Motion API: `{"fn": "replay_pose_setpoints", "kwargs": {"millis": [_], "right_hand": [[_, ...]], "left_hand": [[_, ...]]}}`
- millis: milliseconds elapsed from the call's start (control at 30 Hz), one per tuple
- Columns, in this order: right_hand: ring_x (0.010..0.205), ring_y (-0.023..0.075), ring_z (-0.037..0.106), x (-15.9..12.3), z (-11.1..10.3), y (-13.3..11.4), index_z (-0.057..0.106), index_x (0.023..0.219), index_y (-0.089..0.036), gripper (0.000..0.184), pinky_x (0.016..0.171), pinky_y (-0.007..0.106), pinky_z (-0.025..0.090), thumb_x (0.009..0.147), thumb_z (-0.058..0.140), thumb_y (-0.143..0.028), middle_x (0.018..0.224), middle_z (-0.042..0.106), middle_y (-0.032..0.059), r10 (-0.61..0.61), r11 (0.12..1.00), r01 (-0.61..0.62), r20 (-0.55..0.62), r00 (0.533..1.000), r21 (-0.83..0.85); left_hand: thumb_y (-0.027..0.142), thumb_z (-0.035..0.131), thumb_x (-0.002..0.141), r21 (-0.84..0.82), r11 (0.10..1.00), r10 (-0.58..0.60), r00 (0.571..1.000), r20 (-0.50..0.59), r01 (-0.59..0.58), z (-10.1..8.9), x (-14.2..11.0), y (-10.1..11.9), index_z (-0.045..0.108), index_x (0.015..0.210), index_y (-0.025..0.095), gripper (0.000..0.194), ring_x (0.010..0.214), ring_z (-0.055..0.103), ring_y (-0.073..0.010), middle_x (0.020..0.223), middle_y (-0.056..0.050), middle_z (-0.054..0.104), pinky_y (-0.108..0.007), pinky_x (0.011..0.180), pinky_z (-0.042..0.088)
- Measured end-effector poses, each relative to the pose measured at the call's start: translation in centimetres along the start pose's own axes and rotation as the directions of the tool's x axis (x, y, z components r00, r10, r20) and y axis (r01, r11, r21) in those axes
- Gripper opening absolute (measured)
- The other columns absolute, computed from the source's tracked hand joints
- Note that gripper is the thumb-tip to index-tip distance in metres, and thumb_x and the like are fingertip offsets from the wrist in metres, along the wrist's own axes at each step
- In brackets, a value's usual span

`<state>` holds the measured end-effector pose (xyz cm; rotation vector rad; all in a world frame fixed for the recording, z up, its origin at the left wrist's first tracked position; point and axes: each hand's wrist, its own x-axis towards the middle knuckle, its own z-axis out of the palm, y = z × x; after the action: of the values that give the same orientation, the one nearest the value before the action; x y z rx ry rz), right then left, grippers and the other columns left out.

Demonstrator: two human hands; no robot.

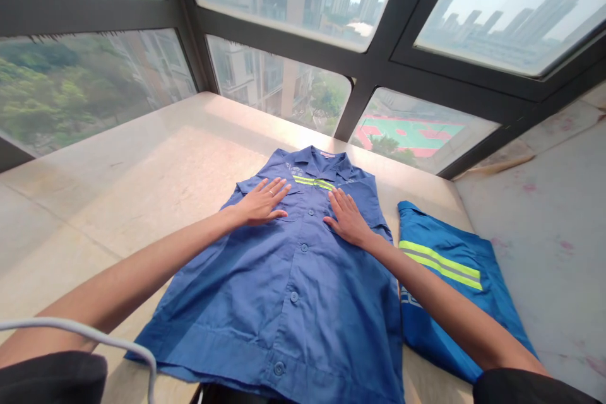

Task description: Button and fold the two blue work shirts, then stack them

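Observation:
A blue work jacket (303, 278) lies front side up, its collar toward the window and its hem toward me. Buttons run down its middle, and a yellow-green reflective stripe (312, 182) crosses the chest. Flat on the chest at the left rests my left hand (266, 202), fingers spread, a ring on one finger. My right hand (348, 218) presses palm down on the other side of the chest, just below the stripe's end. Neither hand grips the cloth. No sleeves show spread out at the jacket's sides.
A folded blue garment (449, 303) with a reflective stripe lies at the right, close to the jacket. Both are on a pale stone sill (142, 170) bounded by dark window frames (293, 35) and a papered wall (553, 227). A white cable (95, 332) crosses the lower left.

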<state>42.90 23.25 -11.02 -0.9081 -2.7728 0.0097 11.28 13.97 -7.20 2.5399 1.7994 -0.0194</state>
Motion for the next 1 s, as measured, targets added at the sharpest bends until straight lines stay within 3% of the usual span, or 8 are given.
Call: {"fn": "replay_pose_setpoints", "kwargs": {"millis": [100, 200, 400, 633, 1000], "right_hand": [[0.153, 0.0336, 0.016, -2.7, 0.8, 1.6, 0.022, 0.16, -0.014, 0.076, 0.121, 0.057, 0.019, 0.101, 0.033, -0.059, 0.164, 0.019, 0.0181, 0.154, 0.988, -0.151, 0.071, 0.986, -0.046], [0.152, 0.0309, 0.02, -3.4, 1.1, 3.0, 0.027, 0.159, -0.017, 0.073, 0.122, 0.054, 0.02, 0.101, 0.03, -0.061, 0.164, 0.022, 0.0153, 0.141, 0.99, -0.138, 0.115, 0.983, -0.033], [0.152, 0.0292, 0.021, -2.9, 0.6, 4.1, 0.033, 0.157, -0.015, 0.072, 0.123, 0.051, 0.018, 0.102, 0.03, -0.061, 0.163, 0.023, 0.0141, 0.079, 0.997, -0.08, 0.1, 0.992, 0.001], [0.152, 0.0279, 0.024, -2.9, 0.3, 4.3, 0.037, 0.155, -0.016, 0.066, 0.124, 0.05, 0.019, 0.103, 0.032, -0.056, 0.162, 0.028, 0.0129, 0.059, 0.997, -0.062, 0.062, 0.996, 0.035], [0.152, 0.0297, 0.02, -2.7, -0.5, 3.8, 0.035, 0.156, -0.012, 0.068, 0.123, 0.05, 0.019, 0.103, 0.029, -0.056, 0.163, 0.024, 0.0166, 0.069, 0.998, -0.069, 0.134, 0.989, 0.001]], "left_hand": [[0.067, 0.031, 0.098, -0.075, 0.991, 0.112, 0.994, -0.009, -0.113, 1.8, -0.6, 2.8, 0.023, 0.16, 0.018, 0.079, 0.154, 0.009, -0.0287, 0.165, -0.014, 0.016, -0.048, 0.123, 0.005], [0.069, 0.03, 0.097, -0.08, 0.99, 0.112, 0.994, -0.009, -0.112, 2.8, -1.1, 4.1, 0.026, 0.159, 0.018, 0.081, 0.154, 0.011, -0.0297, 0.164, -0.015, 0.018, -0.05, 0.124, 0.005], [0.072, 0.034, 0.094, -0.082, 0.99, 0.108, 0.993, -0.05, -0.112, 2.6, -1.1, 3.6, 0.031, 0.158, 0.018, 0.084, 0.154, 0.014, -0.0296, 0.164, -0.014, 0.021, -0.048, 0.124, 0.005], [0.071, 0.03, 0.096, -0.064, 0.991, 0.117, 0.993, -0.014, -0.118, 2.3, -0.9, 3.3, 0.028, 0.159, 0.018, 0.082, 0.154, 0.012, -0.0272, 0.165, -0.013, 0.018, -0.046, 0.124, 0.004], [0.068, 0.026, 0.098, -0.029, 0.992, 0.119, 0.993, 0.007, -0.119, 2.4, -0.6, 3.3, 0.027, 0.159, 0.016, 0.08, 0.154, 0.011, -0.0274, 0.165, -0.013, 0.017, -0.047, 0.124, 0.004]]}}
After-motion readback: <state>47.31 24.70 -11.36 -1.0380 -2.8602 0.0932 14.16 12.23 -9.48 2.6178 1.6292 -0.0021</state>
